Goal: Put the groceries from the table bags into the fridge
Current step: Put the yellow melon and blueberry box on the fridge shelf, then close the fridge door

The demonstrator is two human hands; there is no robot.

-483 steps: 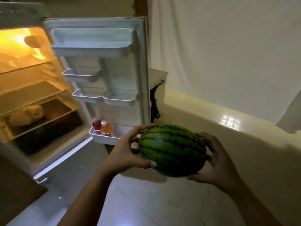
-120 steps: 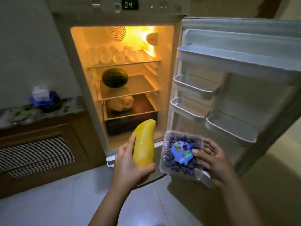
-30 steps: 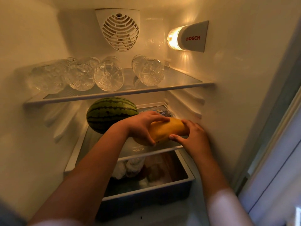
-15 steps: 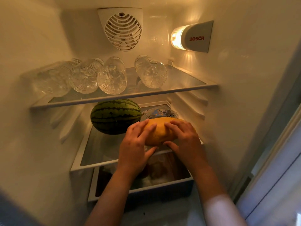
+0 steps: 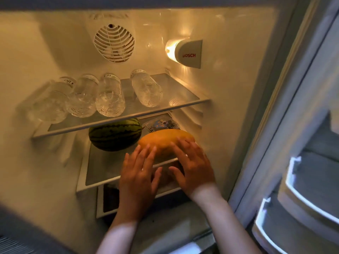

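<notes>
A long yellow fruit (image 5: 165,139) lies on its side at the right front of the fridge's middle glass shelf (image 5: 102,171). My left hand (image 5: 137,173) and my right hand (image 5: 192,165) hover just in front of it with fingers spread and straight; the fingertips reach its near side, and I cannot tell if they touch. A striped green watermelon (image 5: 115,134) sits on the same shelf to the left. Behind the yellow fruit lies the clear blueberry box (image 5: 159,123), partly hidden.
Several clear water bottles (image 5: 110,96) lie on the top shelf (image 5: 183,99). A drawer (image 5: 110,198) with pale items sits under the middle shelf. The open door's racks (image 5: 293,184) stand at the right. A lamp (image 5: 185,52) glows on the right wall.
Both hands have let go of the yellow fruit and drawn back with fingers spread; the fruit now rests on the middle shelf. The view has risen a little.
</notes>
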